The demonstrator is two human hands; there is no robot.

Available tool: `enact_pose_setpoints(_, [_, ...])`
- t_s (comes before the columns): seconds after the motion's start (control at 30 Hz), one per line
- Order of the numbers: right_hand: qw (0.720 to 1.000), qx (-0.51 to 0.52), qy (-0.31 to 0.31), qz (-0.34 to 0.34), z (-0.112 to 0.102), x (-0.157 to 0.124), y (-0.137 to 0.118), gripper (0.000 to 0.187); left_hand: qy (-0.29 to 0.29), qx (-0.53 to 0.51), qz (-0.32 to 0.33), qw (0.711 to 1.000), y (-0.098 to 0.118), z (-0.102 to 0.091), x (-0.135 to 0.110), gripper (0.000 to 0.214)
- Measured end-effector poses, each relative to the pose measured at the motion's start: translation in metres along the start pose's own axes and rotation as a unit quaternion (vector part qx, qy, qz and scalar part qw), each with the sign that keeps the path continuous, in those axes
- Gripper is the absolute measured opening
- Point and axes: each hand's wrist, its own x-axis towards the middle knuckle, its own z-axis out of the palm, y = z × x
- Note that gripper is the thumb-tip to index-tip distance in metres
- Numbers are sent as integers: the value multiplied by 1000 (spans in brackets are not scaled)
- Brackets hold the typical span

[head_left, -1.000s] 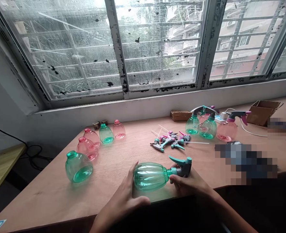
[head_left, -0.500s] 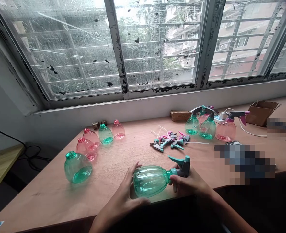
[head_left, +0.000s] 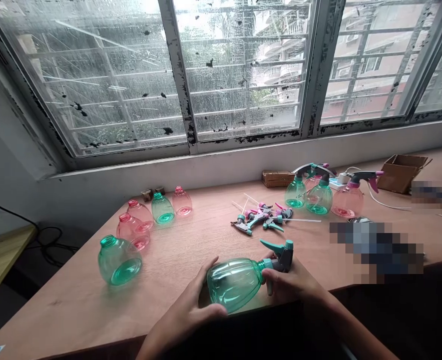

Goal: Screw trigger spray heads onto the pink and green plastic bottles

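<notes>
A green see-through spray bottle (head_left: 236, 282) lies on its side between my hands, just above the table's front edge. Its base sits in my left hand (head_left: 190, 305), with the thumb below and the fingers behind. My right hand (head_left: 292, 280) is closed around the neck, where the teal collar of the black and teal spray head (head_left: 282, 255) meets the bottle. Beyond my hands, several loose spray heads (head_left: 262, 217) with thin tubes lie in a pile. Headless bottles stand to the left, among them a green bottle (head_left: 119, 262) and a pink bottle (head_left: 132, 230).
Bottles with spray heads, such as a pink one (head_left: 348, 202), stand at the back right. Near them are a brown box (head_left: 278, 178), an open carton (head_left: 403, 172), and a white power strip (head_left: 337, 184). A blurred-out object (head_left: 378, 250) lies at the right edge.
The bottle's base has turned slightly in my left hand and dipped a little. My right hand keeps its hold at the neck.
</notes>
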Motion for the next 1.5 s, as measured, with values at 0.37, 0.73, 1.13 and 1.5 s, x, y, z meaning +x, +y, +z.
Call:
enact_pose_setpoints(0.37, [1000, 11, 16, -13, -1, 0, 5, 44, 19, -1, 18, 1000, 1, 4, 3, 99])
enact_pose_setpoints(0.73, [1000, 2, 3, -20, 0, -2, 0, 42, 25, -17, 18, 999, -1, 5, 6, 98])
enact_pose_setpoints(1.13, [1000, -16, -14, -23, 0, -2, 0, 40, 4, -4, 28, 1000, -10, 4, 5, 90])
enact_pose_setpoints(1.5, [999, -9, -18, -26, -1, -3, 0, 38, 33, 50, 26, 998, -6, 7, 4, 100])
